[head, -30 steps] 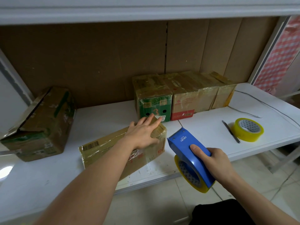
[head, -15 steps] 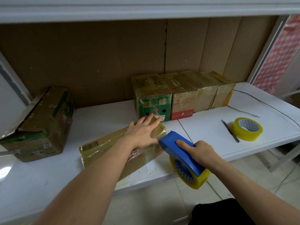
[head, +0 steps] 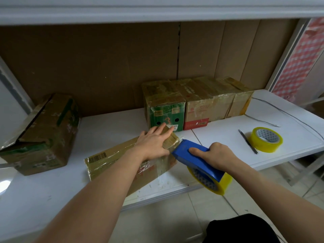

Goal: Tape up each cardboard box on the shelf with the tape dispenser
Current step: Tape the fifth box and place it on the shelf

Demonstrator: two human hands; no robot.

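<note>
A flat cardboard box (head: pixel 112 160) wrapped in clear tape lies near the front edge of the white shelf (head: pixel 108 125). My left hand (head: pixel 154 142) presses flat on its top right end, fingers straight. My right hand (head: pixel 217 155) grips the blue tape dispenser (head: pixel 194 158) with its yellow roll; the toothed front edge touches the box's right end. A row of taped boxes (head: pixel 192 102) stands at the back. An open-flapped box (head: pixel 43 134) lies at the left.
A spare yellow tape roll (head: pixel 266 139) and a dark pen (head: pixel 248 141) lie on the right of the shelf. A thin cable (head: pixel 273 106) trails along the right side. Brown cardboard lines the back; another shelf board runs overhead. Tiled floor lies below the front edge.
My right hand has brought the dispenser left and tipped it down until its toothed edge reaches the flat box's right end. My left hand stays pressed on the box.
</note>
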